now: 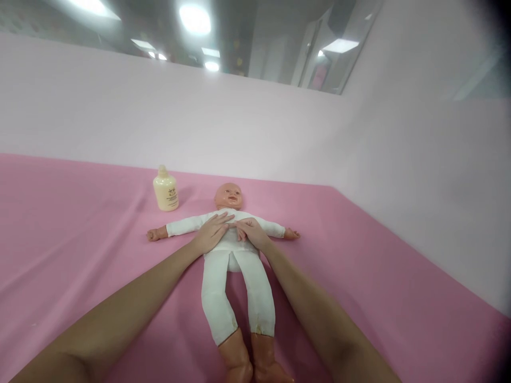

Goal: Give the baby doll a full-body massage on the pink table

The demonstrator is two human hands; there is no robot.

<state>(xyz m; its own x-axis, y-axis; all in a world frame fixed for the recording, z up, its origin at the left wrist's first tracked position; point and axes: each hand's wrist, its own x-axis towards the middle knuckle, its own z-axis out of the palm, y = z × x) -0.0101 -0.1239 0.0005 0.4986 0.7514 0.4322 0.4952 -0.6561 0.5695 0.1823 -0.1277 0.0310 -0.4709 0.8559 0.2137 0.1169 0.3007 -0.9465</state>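
Note:
A baby doll with a white cloth body lies on its back, arms spread out to both sides and bare feet toward me. My left hand rests flat on the left side of the doll's chest, its fingers stretched toward the middle. My right hand touches the other side of the chest, with its fingers partly bent and apart; it grips nothing. The fingertips of both hands nearly meet at the centre of the chest. Left of the doll's head stands a pale yellow bottle with a cap and dark print.
Under everything spreads a pink padded surface with a few creases at the left. A white wall rises behind it, and another white wall bounds the right side. Above the back wall, a glass panel reflects ceiling lights.

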